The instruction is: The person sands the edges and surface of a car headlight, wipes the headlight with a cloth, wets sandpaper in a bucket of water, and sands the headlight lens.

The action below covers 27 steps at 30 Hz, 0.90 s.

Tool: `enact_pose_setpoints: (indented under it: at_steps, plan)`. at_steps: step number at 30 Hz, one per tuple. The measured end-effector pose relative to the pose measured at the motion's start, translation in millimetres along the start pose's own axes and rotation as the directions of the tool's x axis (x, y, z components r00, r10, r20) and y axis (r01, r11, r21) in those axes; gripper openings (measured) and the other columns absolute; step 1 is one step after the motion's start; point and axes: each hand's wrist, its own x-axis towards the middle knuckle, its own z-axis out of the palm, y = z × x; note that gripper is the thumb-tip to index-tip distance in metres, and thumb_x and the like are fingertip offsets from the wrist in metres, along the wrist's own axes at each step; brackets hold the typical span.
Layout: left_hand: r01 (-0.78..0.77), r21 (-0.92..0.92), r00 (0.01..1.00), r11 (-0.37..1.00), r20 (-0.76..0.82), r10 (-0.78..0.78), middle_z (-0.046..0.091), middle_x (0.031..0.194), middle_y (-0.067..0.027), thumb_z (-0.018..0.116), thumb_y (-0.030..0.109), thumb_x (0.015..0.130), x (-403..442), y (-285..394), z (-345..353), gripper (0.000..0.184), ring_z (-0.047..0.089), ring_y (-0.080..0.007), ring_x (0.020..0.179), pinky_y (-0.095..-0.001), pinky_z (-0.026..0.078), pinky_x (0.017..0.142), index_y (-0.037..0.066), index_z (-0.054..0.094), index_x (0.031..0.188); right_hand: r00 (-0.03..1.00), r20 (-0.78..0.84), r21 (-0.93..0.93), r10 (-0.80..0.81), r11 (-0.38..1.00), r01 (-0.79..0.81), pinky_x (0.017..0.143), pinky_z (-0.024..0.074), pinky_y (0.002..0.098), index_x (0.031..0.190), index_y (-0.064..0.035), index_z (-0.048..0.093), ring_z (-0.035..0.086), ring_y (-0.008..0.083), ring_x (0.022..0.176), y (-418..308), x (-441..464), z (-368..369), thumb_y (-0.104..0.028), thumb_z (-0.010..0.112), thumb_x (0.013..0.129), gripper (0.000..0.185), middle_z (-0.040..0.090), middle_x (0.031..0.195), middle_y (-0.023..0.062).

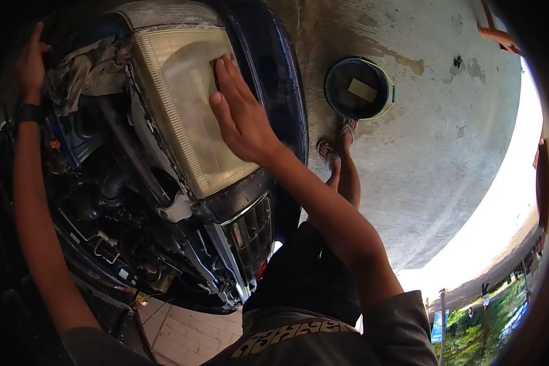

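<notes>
A yellowed, hazy headlight [189,116] sits at the front corner of a dark car. My right hand [241,113] lies on its outer part, fingers stretched together, pressing a small dark pad [216,66] that shows only at its edge beside the fingertips. The lens looks wet and cloudy under the hand. My left hand [33,67] is at the far upper left, beyond the crumpled grey cloth [82,76], with fingers extended and a black band at the wrist. What it rests on is too dark to tell.
The engine bay [110,189] lies uncovered between my arms. A black bucket [330,91] of water with a pale rectangular piece [362,89] in it stands on the concrete floor [433,140], near my sandalled feet. The grille [250,235] adjoins the headlight.
</notes>
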Motion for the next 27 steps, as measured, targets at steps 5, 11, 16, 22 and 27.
enact_pose_setpoints:
  at_steps: [5, 11, 16, 22, 27]
  plan:
    - [-0.046, 0.06, 0.999, 0.997, 0.023, 0.045, 0.072, 0.105, -0.0041, 0.042, 0.006, 0.105, 0, -24, 9, 0.059, 0.069, -0.0161, 0.1, -0.033, 0.053, 0.098, 0.032, 0.046, 0.158, 0.992, 0.106, -0.045, 0.075, 0.996, -0.071, 0.129, 0.0205, 0.0491, 0.161, 0.0061, 0.026, 0.02, 0.0415, 0.158, -16, -139, 13, -0.031, 0.039, 0.111, 0.063, 0.022, 0.168, 0.0296]
    - [-0.039, 0.091, 0.998, 0.995, 0.043, 0.035, 0.075, 0.11, -0.0037, 0.036, 0.015, 0.109, 18, -35, 5, 0.051, 0.07, -0.0165, 0.108, -0.034, 0.052, 0.101, 0.026, 0.044, 0.159, 0.987, -0.159, -0.013, -0.039, 0.999, 0.038, 0.124, 0.0312, 0.047, 0.152, 0.0112, 0.037, 0.034, 0.0483, 0.15, 3, 26, 12, -0.035, 0.043, 0.112, 0.062, 0.038, 0.159, 0.0322]
    - [0.01, 0.065, 0.999, 0.998, 0.042, -0.013, 0.075, 0.114, -0.0036, 0.031, 0.028, 0.113, 23, -55, 6, 0.045, 0.068, -0.0162, 0.112, -0.0326, 0.047, 0.105, 0.02, 0.057, 0.149, 0.999, 0.043, -0.162, -0.014, 0.987, 0.021, 0.126, 0.0245, 0.0528, 0.159, 0.005, 0.033, 0.031, 0.0421, 0.154, -2, -124, 10, -0.034, 0.043, 0.11, 0.063, 0.034, 0.164, 0.0286]
    - [0.156, 0.127, 0.983, 0.98, 0.075, -0.166, 0.077, 0.118, 0.0008, 0.029, 0.037, 0.112, 36, -63, -5, 0.051, 0.067, -0.0157, 0.116, -0.032, 0.044, 0.107, 0.014, 0.074, 0.122, 0.985, -0.123, -0.068, -0.125, 0.991, 0.117, 0.127, 0.02, 0.0548, 0.159, 0.0036, 0.035, 0.031, 0.0408, 0.154, 9, 33, 10, -0.036, 0.041, 0.111, 0.062, 0.035, 0.164, 0.0272]
    - [0.231, 0.013, 0.966, 0.973, 0.118, -0.231, 0.074, 0.126, -0.0082, 0.032, 0.037, 0.112, 47, -99, -10, 0.049, 0.066, -0.0192, 0.12, -0.0336, 0.042, 0.11, 0.013, 0.071, 0.127, 0.994, 0.009, -0.128, -0.111, 0.986, 0.111, 0.128, 0.0195, 0.0541, 0.159, 0.0036, 0.034, 0.035, 0.04, 0.153, 6, -77, 11, -0.04, 0.04, 0.111, 0.065, 0.036, 0.164, 0.0254]
